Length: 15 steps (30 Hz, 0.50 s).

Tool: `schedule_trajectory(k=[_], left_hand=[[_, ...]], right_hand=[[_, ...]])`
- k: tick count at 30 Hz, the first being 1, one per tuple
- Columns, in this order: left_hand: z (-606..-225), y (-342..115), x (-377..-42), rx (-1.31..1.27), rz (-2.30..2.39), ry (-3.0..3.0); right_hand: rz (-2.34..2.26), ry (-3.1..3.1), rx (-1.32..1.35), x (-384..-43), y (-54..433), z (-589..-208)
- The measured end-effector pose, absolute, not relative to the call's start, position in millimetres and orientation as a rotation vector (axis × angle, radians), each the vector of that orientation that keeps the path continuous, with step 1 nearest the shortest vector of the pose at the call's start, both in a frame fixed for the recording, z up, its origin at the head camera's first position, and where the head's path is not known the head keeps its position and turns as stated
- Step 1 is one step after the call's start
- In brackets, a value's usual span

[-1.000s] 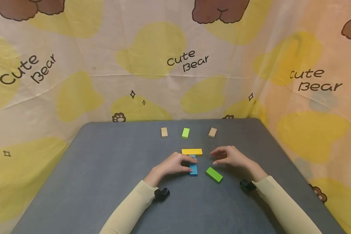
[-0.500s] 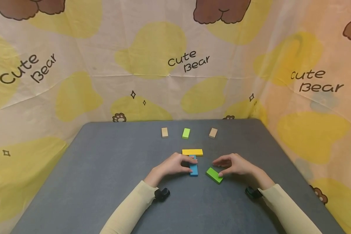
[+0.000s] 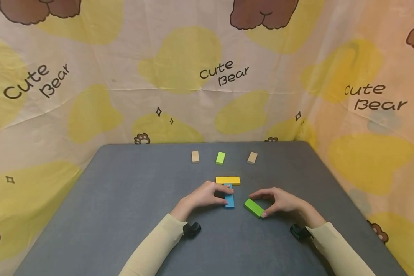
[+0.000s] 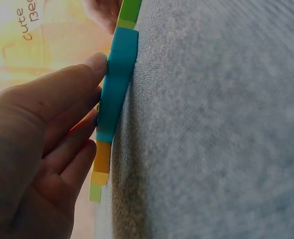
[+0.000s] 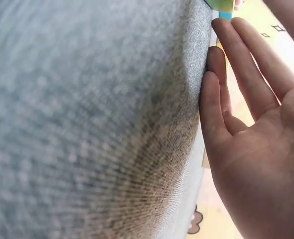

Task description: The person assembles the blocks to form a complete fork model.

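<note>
My left hand (image 3: 205,194) holds a blue block (image 3: 230,202) lying flat on the table, its thumb by the near left edge and its fingers across the top. The far end of that block meets a yellow block (image 3: 228,180) set crosswise. To the right, my right hand (image 3: 285,201) is around a green block (image 3: 253,207) that lies at a slant, thumb at its near end and forefinger at its far corner. The left wrist view shows the side of the blue block (image 4: 119,84). In the right wrist view the green block (image 5: 221,4) is mostly cut off.
Behind these lie a tan block (image 3: 195,156), a light green block (image 3: 220,158) and another tan block (image 3: 252,157) in a spaced row. The grey tabletop (image 3: 131,191) ends at a hanging patterned cloth (image 3: 183,57) on the far side and both flanks.
My right hand has come down and nearer to me, and its thumb and forefinger have closed around the green block. My left hand stays on the blue block.
</note>
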<state>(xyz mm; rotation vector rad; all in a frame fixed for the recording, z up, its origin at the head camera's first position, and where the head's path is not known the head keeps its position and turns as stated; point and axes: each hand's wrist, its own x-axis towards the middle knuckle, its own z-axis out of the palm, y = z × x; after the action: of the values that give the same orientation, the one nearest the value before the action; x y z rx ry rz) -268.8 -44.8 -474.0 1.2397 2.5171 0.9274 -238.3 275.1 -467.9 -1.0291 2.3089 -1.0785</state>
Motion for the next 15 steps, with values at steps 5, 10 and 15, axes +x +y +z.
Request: schedule_trajectory(k=[5,10,15], left_hand=[[-474.7,-44.4,-267.8,1.246,0.935,2.511],[-476.2,-44.0,-268.5,1.254,0.948,2.511],[-477.9,-43.5,-269.7,1.247,0.945,2.519]], right_hand=[[-1.066,2.302,-1.044,-237.2,275.5,-468.9],[-1.042,2.324,-1.078,-237.7,274.7,-470.0],[-1.004,2.357,-1.078,-239.2,272.7,-470.9]])
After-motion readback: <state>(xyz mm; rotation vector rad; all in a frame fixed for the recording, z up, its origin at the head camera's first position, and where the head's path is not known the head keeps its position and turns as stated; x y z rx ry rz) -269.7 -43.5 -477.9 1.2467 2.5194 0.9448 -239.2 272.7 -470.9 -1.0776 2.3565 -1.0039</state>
